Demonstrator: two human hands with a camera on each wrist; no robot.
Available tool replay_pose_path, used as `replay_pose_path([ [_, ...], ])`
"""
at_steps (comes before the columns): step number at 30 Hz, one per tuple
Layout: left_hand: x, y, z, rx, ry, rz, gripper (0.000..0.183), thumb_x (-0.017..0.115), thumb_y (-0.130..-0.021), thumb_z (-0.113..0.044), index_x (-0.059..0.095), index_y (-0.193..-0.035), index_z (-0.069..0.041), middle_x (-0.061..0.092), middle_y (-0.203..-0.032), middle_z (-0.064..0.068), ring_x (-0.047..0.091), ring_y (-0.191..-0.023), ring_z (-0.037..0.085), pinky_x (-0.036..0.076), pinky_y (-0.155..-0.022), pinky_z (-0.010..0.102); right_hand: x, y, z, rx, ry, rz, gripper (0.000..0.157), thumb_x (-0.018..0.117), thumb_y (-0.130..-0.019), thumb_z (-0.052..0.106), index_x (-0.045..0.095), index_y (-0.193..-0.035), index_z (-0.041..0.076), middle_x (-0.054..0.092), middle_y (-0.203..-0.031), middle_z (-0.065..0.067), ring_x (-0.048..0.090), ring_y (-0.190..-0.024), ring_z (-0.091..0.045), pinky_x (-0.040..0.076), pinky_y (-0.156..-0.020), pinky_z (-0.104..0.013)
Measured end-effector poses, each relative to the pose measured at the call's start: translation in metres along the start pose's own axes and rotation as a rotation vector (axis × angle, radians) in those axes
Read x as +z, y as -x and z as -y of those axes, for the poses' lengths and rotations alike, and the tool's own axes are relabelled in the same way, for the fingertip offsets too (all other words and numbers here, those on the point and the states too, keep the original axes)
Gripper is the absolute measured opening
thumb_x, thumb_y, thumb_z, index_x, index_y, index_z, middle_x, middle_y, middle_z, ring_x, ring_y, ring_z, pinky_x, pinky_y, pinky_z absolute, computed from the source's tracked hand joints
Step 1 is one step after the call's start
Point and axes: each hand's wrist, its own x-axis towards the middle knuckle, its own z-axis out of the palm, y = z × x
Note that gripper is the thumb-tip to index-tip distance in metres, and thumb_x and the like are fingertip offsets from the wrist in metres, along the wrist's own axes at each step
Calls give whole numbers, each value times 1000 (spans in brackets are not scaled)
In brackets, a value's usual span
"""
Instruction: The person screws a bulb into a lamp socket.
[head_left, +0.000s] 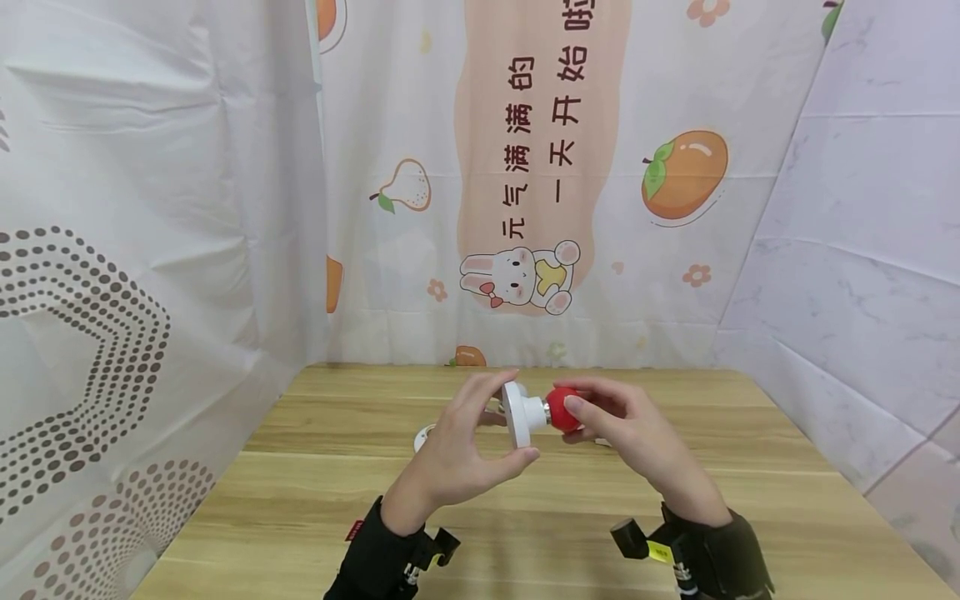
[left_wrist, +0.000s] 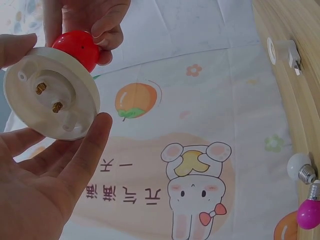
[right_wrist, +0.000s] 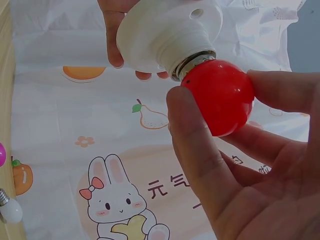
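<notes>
Above the table, my left hand point(head_left: 457, 462) grips a white round lamp holder point(head_left: 517, 415) by the rim of its base, thumb and fingers on opposite edges. In the left wrist view, the underside of the lamp holder point(left_wrist: 30, 112) shows two brass screws point(left_wrist: 41, 88). My right hand point(head_left: 633, 429) holds a red light bulb point(head_left: 561, 409) between thumb and fingers. The bulb's metal screw base point(right_wrist: 197, 62) sits partly inside the holder's mouth, with a band of metal still showing. Bulb and holder lie sideways, roughly in line.
A wooden table point(head_left: 300, 500) lies below. A white fitting with metal prongs point(left_wrist: 285, 52), a white bulb point(left_wrist: 300, 166) and a magenta bulb point(left_wrist: 309, 214) lie on it. Printed cloth point(head_left: 397, 283) hangs behind the table and along its sides.
</notes>
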Motion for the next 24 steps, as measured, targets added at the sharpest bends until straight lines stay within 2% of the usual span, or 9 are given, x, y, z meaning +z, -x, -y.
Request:
replay_pose_path([
  [9, -1, 0, 0, 14, -1, 0, 76, 82, -84, -18, 44, -150, -13, 52, -134, 7, 57, -114, 20, 60, -85, 31, 0, 0, 0, 11, -20, 1, 36, 59, -102, 13, 59, -131, -9, 66, -112, -26, 72, -79, -34, 62, -75, -39],
  [13, -1, 0, 0, 19, -7, 2, 76, 82, -84, -19, 44, -150, -13, 53, -134, 7, 57, -113, 20, 59, -85, 29, 0, 0, 0, 3, -20, 2, 35, 58, -103, 12, 59, -131, -10, 66, -109, -26, 71, -78, -37, 63, -73, -40],
  [24, 0, 0, 0, 10, -8, 11, 77, 82, -84, -19, 43, -151, -14, 52, -134, 5, 57, -114, 18, 59, -85, 29, 0, 0, 0, 11, -34, 6, 34, 58, -103, 14, 61, -128, -10, 68, -107, -25, 71, -76, -32, 63, -73, -42],
])
